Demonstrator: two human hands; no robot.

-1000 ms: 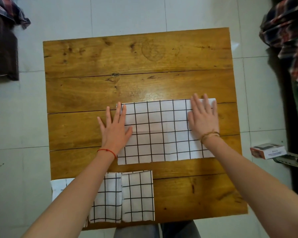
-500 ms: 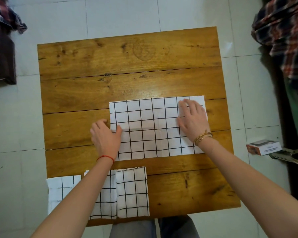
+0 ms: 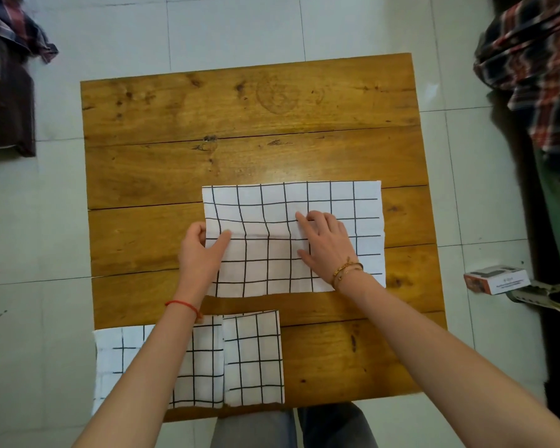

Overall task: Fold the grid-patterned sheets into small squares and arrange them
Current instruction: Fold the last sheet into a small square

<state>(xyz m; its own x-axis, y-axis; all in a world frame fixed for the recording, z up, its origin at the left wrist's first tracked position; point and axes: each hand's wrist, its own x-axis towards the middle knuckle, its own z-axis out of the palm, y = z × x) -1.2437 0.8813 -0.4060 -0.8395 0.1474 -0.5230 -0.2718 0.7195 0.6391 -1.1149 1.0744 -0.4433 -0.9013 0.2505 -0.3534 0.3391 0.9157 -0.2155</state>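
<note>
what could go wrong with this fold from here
1. The left hand pinches only the middle of the sheet's left edge, so the corners may droop and the fold land crooked.
2. The right hand presses near the centre, where the sheet already ripples; that could set a stray crease.
3. The folded pieces overhang the table's near edge, under the left forearm; a nudge might push them off.
</note>
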